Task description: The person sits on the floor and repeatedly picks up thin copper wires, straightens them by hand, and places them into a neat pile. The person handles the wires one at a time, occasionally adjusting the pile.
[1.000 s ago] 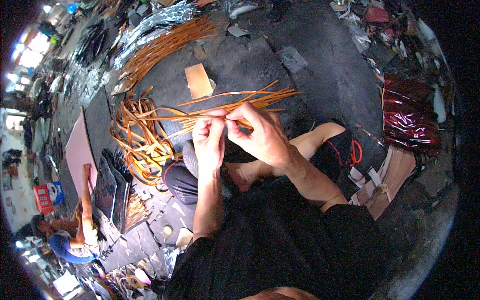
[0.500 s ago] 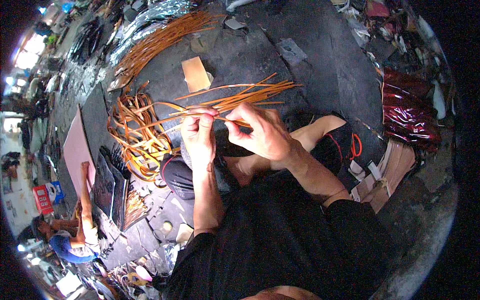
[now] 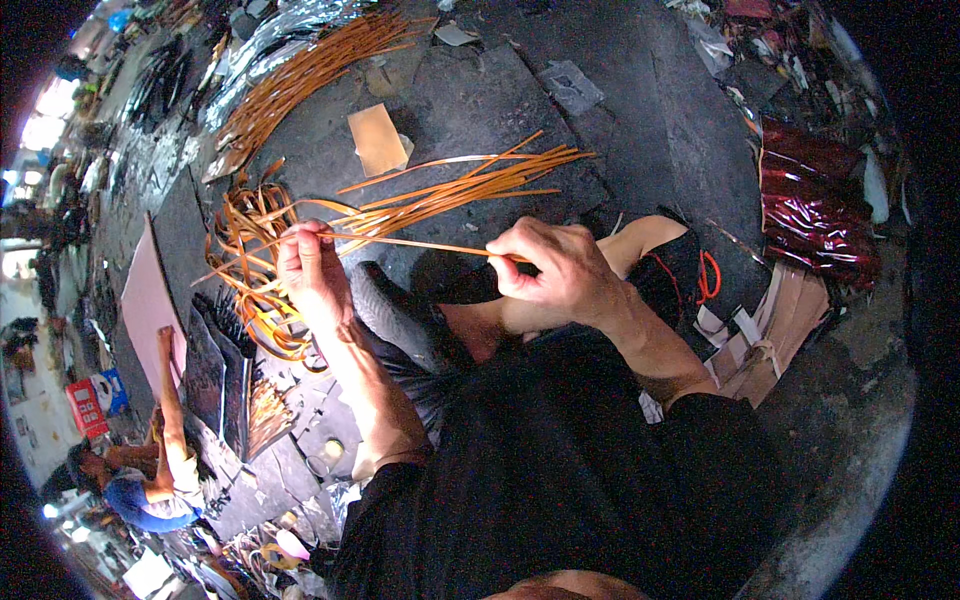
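Observation:
A thin orange-brown strip (image 3: 420, 244) is stretched almost level between my two hands, above my lap. My left hand (image 3: 313, 268) pinches it between thumb and fingertips, with the strip's end sticking out to the left. Farther right, my right hand (image 3: 548, 262) closes round the strip, its fingers curled. Just beyond the hands lies a loose bundle of similar strips (image 3: 460, 190) on the dark floor. A tangled heap of flat orange strips (image 3: 250, 235) sits left of my left hand, partly behind the held strip.
A tan rectangular piece (image 3: 378, 140) lies beyond the bundle. Far left is a long sheaf of brown strips (image 3: 300, 85). At the right are a shiny dark-red sheet (image 3: 815, 205) and brown cardboard pieces (image 3: 775, 330). Another person (image 3: 150, 490) reaches to a pink board (image 3: 148, 300) at the left.
My hands have moved apart, the left one leftward and the right one slightly rightward. A longer stretch of the strip now shows between them.

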Available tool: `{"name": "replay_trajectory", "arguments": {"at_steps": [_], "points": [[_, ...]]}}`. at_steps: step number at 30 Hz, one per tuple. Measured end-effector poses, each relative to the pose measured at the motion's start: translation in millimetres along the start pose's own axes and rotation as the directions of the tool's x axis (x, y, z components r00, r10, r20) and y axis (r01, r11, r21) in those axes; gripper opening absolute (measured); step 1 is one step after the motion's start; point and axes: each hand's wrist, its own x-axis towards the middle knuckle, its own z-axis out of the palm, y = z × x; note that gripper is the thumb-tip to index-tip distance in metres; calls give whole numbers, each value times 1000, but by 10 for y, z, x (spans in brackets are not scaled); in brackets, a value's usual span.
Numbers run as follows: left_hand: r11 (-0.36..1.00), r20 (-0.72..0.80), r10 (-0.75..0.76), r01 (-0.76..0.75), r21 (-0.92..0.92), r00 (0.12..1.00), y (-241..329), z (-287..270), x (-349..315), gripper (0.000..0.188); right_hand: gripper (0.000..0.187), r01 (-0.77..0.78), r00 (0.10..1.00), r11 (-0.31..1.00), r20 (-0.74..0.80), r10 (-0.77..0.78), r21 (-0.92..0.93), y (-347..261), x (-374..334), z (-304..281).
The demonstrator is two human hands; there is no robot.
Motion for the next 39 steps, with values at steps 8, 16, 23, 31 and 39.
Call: {"name": "replay_trajectory", "arguments": {"at_steps": [8,16,23,31,39], "points": [[928,114,-220,244,-283,969,144,28,98,47,17,-125,992,984,-4,127,127,9,-35,37],[945,282,-297,239,224,912,-199,605,-457,14,15,-184,983,961,30,182,204,-42,181,280],[977,172,-189,167,129,967,-242,454,-410,13,19,-182,983,962,8,184,206,-4,73,114],[979,144,-205,200,46,968,-349,306,-415,12,17,-216,975,946,0,223,240,30,-37,93],[910,92,-271,224,350,958,-141,260,-406,11,25,-171,982,985,-87,169,-19,57,-85,-19]]}}
